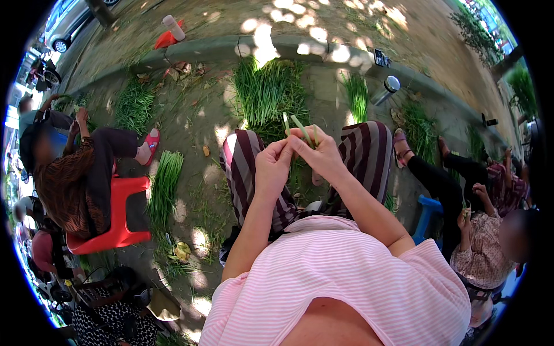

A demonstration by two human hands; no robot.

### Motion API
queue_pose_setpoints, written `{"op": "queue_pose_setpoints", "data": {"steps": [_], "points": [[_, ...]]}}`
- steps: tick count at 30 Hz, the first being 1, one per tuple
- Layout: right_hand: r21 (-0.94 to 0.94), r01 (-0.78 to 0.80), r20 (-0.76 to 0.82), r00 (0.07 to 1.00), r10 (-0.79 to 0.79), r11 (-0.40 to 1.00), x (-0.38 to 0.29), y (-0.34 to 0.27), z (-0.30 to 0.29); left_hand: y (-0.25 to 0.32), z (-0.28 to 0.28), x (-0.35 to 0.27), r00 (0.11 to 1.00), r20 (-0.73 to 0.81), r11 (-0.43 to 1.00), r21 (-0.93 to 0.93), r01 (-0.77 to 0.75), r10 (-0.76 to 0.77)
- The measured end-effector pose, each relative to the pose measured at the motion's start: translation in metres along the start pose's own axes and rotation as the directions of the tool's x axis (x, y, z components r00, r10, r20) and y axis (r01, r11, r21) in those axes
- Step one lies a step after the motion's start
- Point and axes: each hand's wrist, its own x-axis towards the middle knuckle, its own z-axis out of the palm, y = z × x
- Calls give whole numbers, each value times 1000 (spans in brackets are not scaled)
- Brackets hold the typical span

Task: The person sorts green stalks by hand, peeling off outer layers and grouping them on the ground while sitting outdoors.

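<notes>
My left hand (275,162) and my right hand (318,151) meet above the gap between my knees, their fingertips touching. A few green stalks (302,129) with pale ends stick up from between the fingers of my right hand. My left hand's thumb and fingers are pinched together at the stalks' base; whether they grip a stalk is hidden. Beyond my hands a large pile of long green stalks (264,93) lies on the ground. A smaller bundle of green stalks (357,97) lies to its right, near my right knee.
A steel tumbler (386,90) stands by the low concrete kerb (194,48). On the left a person sits on a red plastic stool (130,233), near a green bundle (165,186). To the right, people sit near a blue stool (426,218). A pink bottle (174,28) lies beyond the kerb.
</notes>
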Motion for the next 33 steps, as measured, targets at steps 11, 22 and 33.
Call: {"op": "queue_pose_setpoints", "data": {"steps": [11, 22, 33], "points": [[146, -161, -93, 980, 175, 976, 14, 13, -17, 2, 18, 3, 985, 72, 966, 196, -168, 157], [863, 139, -299, 916, 268, 486, 39, 11, -171, -6, 2, 42, 999, -37, 991, 129, -26, 31], [748, 519, -663, 554, 504, 414, -31, 89, -340, 2, 40, 117, 996, 65, 987, 154, 44, -55]]}}
